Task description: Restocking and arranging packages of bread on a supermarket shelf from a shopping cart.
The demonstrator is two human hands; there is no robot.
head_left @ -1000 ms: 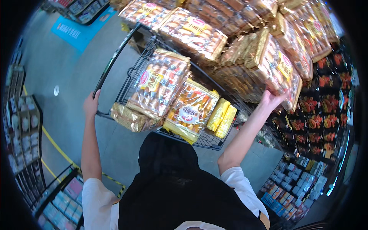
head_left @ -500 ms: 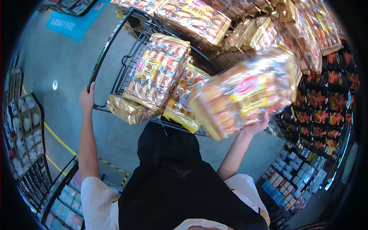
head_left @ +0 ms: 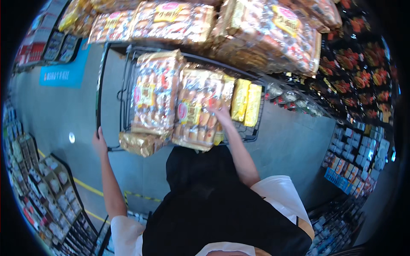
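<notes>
My left hand [head_left: 100, 141] is closed round the near end of the black handle [head_left: 99, 94] of a wire cart [head_left: 122, 100]. In the cart's middle lies a large clear-and-gold pack of bread rolls [head_left: 196, 128]. At its right edge is my right hand [head_left: 220, 114], fingers curled against the wrapping and partly blurred. A similar bread pack [head_left: 154, 109] lies to its left, on top of a gold-wrapped pack [head_left: 143, 144] that sticks out at the near left corner. Two slim yellow packages [head_left: 247, 101] stand at the cart's right end.
Piled bread packs [head_left: 171, 21] fill the display beyond the cart. Dark bags with red pictures [head_left: 358, 72] hang at the right. Shelves of small goods [head_left: 53, 183] stand at the lower left, and stacked boxes [head_left: 354, 149] at the right. Yellow lines [head_left: 87, 187] mark the grey floor.
My right hand has brought the bread pack leftward from above the cart's right side down into its middle. My left hand stays on the handle. The whole view has shifted.
</notes>
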